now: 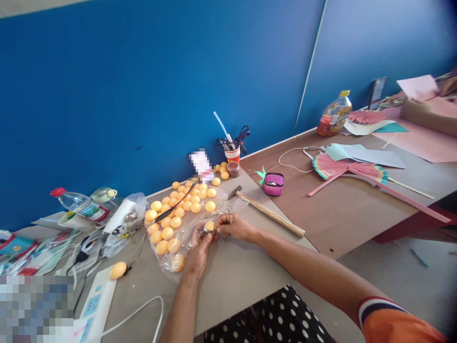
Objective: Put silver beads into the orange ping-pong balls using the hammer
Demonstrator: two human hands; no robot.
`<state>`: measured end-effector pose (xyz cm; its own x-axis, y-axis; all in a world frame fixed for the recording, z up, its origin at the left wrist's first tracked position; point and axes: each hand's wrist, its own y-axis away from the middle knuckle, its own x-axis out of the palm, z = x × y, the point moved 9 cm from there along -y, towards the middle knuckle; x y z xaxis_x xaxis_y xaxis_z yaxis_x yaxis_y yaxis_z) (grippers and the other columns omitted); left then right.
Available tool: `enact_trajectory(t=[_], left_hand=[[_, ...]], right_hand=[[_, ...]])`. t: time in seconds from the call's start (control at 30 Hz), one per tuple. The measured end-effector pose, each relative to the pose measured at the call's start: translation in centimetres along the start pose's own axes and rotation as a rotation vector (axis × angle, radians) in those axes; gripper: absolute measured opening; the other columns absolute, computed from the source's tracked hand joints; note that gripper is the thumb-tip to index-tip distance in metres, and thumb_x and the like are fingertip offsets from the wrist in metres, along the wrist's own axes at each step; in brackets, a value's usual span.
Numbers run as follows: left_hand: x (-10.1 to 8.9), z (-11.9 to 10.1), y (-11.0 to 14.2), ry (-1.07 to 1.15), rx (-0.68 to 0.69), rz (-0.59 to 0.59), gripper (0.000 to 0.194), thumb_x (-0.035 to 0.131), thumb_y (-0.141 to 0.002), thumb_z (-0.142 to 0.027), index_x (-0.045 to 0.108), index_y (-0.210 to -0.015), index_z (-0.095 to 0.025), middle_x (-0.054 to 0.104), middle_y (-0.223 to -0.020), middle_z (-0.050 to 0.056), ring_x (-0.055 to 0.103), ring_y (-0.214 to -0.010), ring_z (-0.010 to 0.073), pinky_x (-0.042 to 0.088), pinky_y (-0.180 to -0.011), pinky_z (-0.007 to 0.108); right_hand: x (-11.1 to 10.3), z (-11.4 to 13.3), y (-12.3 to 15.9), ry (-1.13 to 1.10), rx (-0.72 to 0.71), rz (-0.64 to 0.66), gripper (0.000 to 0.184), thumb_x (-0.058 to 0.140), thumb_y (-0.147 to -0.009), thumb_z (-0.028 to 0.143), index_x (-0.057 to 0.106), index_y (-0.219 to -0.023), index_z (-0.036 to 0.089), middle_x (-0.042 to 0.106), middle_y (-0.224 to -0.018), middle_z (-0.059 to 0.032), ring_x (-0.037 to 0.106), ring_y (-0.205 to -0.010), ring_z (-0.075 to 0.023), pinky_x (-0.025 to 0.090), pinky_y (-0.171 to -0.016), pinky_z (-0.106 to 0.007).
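A small yellow ball [209, 226] with a dark, shiny band around its lower part is held by my left hand [197, 252], the fingers closed about it. At the ball's right edge, my right hand [233, 226] pinches with thumb and forefinger; whatever lies between those fingertips is too small to make out. Just beyond my hands, many yellow balls [167, 233] lie on a clear plastic bag [200, 216]. A black strap [174, 204] stretches over them. To the right, a hammer [271, 212] with a wooden handle rests on the table.
A paper cup [233, 155] of tools stands by the blue wall, near a purple pouch [273, 184]. Pink paper fans [348, 169] and a juice bottle [334, 114] are at right; another person's arm [428, 116] is beyond. A power strip [95, 300] and cables lie left.
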<state>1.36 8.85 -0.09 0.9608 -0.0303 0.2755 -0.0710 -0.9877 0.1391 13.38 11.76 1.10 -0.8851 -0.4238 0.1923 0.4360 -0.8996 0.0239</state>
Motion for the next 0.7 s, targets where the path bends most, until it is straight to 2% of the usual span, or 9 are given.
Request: enact_trajectory(t=[0.43,0.7], left_hand=[[0.31,-0.08,0.17,-0.012,-0.014,0.009,0.045,0.074,-0.07,-0.031,0.052,-0.109,-0.023,0.07,-0.094,0.003,0.067,-0.088,0.0214,0.049,-0.087,0.038],[0.04,0.08,0.09,0.001,-0.014,-0.002,0.044,0.076,-0.07,-0.031,0.054,-0.107,-0.023,0.069,-0.092,0.002,0.066,-0.085,0.0205,0.049,-0.083,0.037]], right_hand=[[0.09,-0.58,-0.38,-0.03,-0.021,0.034,0.019,0.069,-0.067,0.03,0.063,-0.072,0.013,0.061,-0.059,0.0007,0.045,-0.05,-0.0077,0.034,-0.049,-0.022],[0.16,-0.11,0.05,-0.024,-0.002,0.015,0.016,0.068,-0.068,0.029,0.061,-0.07,0.014,0.056,-0.051,0.0035,0.046,-0.048,-0.0079,0.035,-0.05,-0.022]])
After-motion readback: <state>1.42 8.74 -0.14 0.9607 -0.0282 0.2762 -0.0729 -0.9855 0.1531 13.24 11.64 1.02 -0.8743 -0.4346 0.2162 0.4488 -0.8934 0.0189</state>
